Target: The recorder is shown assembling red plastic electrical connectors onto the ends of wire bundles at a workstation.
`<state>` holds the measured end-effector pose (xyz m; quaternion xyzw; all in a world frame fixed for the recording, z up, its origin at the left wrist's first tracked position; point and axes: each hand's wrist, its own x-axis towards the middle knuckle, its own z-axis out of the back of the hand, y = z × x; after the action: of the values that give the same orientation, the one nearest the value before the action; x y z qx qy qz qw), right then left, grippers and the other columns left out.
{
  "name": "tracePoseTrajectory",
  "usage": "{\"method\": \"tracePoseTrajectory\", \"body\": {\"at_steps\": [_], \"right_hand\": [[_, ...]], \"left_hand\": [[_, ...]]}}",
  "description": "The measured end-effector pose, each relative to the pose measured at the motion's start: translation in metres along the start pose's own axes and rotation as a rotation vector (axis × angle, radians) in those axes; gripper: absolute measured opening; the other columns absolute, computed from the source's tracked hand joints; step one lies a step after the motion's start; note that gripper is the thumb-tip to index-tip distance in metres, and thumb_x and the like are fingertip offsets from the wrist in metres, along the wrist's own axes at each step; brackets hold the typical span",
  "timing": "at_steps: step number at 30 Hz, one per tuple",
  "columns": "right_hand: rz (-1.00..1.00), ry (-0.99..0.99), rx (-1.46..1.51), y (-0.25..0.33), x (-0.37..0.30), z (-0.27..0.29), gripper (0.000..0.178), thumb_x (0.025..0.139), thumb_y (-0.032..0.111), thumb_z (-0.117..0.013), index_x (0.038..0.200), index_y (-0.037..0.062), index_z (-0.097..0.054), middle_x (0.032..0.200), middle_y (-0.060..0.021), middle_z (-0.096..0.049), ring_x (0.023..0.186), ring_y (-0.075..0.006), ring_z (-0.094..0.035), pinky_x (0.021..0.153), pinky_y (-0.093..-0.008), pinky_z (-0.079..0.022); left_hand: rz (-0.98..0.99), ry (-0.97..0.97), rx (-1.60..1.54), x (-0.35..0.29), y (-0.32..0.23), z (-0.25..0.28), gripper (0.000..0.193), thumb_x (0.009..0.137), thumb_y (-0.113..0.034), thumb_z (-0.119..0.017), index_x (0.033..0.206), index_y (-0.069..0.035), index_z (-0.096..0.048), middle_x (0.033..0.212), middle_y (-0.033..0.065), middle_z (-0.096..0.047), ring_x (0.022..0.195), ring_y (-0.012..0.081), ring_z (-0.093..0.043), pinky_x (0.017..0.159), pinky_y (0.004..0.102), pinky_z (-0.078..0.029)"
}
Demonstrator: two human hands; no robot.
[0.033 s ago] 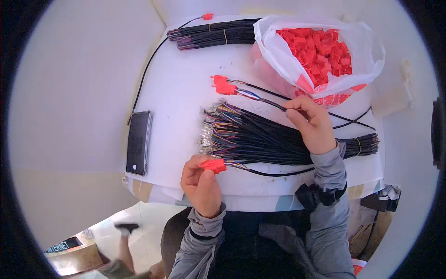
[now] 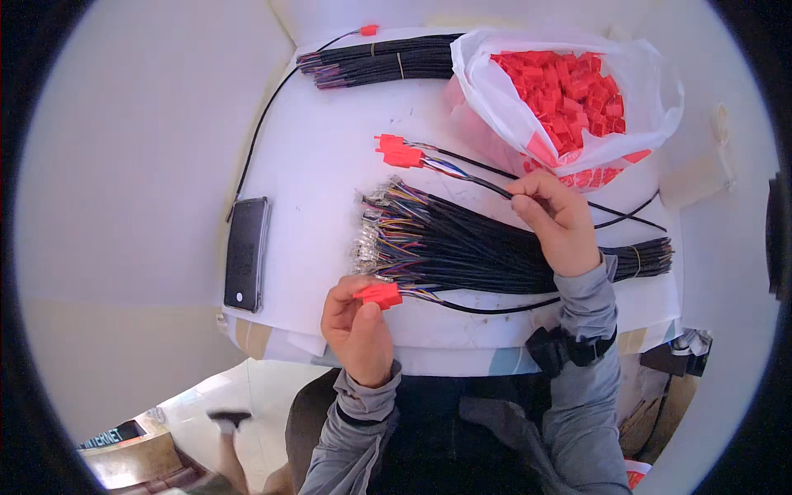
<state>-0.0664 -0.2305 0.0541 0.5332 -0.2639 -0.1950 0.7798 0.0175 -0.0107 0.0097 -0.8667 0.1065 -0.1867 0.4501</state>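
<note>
My left hand (image 2: 359, 334) pinches a red plastic connector (image 2: 381, 295) between thumb and fingers near the table's front edge. Coloured wires run from its right end into a black cable (image 2: 495, 311). Farther up and to the right, my right hand (image 2: 557, 219) is closed on another black cable (image 2: 487, 183), which ends in a second red connector (image 2: 402, 157). Just behind that lies a similar red connector (image 2: 388, 142) on its own cable. Between my hands is a spread bundle of black cables (image 2: 487, 239), with bare metal terminals at its left end.
A white plastic bag (image 2: 478, 74) full of red connectors (image 2: 569, 99) stands at the back right. Tied black cables (image 2: 388, 62) lie at the back. A phone (image 2: 247, 253) rests on the left, beside a single cable (image 2: 262, 124). Another person's leg (image 2: 231, 454) shows at lower left.
My right hand has shifted very slightly, and the connector on its cable has moved a touch to the right. At lower left, the other person's foot has moved.
</note>
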Motion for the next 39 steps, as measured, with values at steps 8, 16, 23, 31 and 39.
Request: {"method": "tracePoseTrajectory", "body": {"at_steps": [8, 16, 23, 31, 39], "right_hand": [[0.018, 0.041, 0.178, 0.014, -0.007, 0.007, 0.009, 0.085, 0.005, -0.055, 0.089, -0.0022, -0.056, 0.080, 0.0000, -0.051, 0.074, -0.0070, -0.046, 0.067, -0.0200, -0.038], [0.097, 0.036, 0.186, 0.013, -0.007, 0.007, 0.008, 0.082, 0.003, -0.056, 0.087, -0.0025, -0.058, 0.081, -0.0033, -0.054, 0.075, -0.0099, -0.050, 0.070, -0.0219, -0.039], [0.119, 0.042, 0.186, 0.012, -0.007, 0.006, 0.008, 0.079, 0.002, -0.059, 0.085, -0.0027, -0.059, 0.080, -0.0045, -0.056, 0.075, -0.0113, -0.052, 0.072, -0.0231, -0.040], [0.166, 0.035, 0.134, 0.010, -0.007, 0.006, 0.008, 0.077, 0.002, -0.061, 0.084, -0.0028, -0.059, 0.080, -0.0056, -0.057, 0.075, -0.0136, -0.053, 0.073, -0.0251, -0.041], [0.206, 0.045, 0.114, 0.010, -0.006, 0.006, 0.008, 0.077, 0.003, -0.061, 0.084, -0.0024, -0.060, 0.079, -0.0052, -0.057, 0.075, -0.0130, -0.054, 0.073, -0.0249, -0.041]], "left_hand": [[-0.007, 0.010, -0.012, -0.001, 0.000, 0.002, 0.027, 0.082, -0.011, -0.056, 0.102, 0.006, -0.049, 0.097, 0.0137, -0.052, 0.088, 0.0202, -0.053, 0.078, 0.0314, -0.045], [-0.011, 0.010, -0.008, 0.000, 0.001, 0.003, 0.026, 0.082, -0.010, -0.056, 0.103, 0.005, -0.049, 0.098, 0.0138, -0.053, 0.088, 0.0203, -0.054, 0.077, 0.0318, -0.046], [-0.006, -0.007, -0.026, 0.000, 0.001, 0.002, 0.026, 0.082, -0.010, -0.057, 0.102, 0.005, -0.050, 0.098, 0.0134, -0.054, 0.088, 0.0207, -0.055, 0.077, 0.0323, -0.047], [0.001, -0.003, -0.021, 0.000, 0.001, 0.002, 0.025, 0.081, -0.009, -0.057, 0.101, 0.005, -0.051, 0.098, 0.0137, -0.054, 0.088, 0.0209, -0.054, 0.076, 0.0326, -0.047], [-0.012, 0.002, -0.015, 0.000, 0.001, 0.001, 0.026, 0.082, -0.010, -0.056, 0.102, 0.005, -0.050, 0.099, 0.0137, -0.053, 0.088, 0.0211, -0.054, 0.078, 0.0331, -0.047]]}}
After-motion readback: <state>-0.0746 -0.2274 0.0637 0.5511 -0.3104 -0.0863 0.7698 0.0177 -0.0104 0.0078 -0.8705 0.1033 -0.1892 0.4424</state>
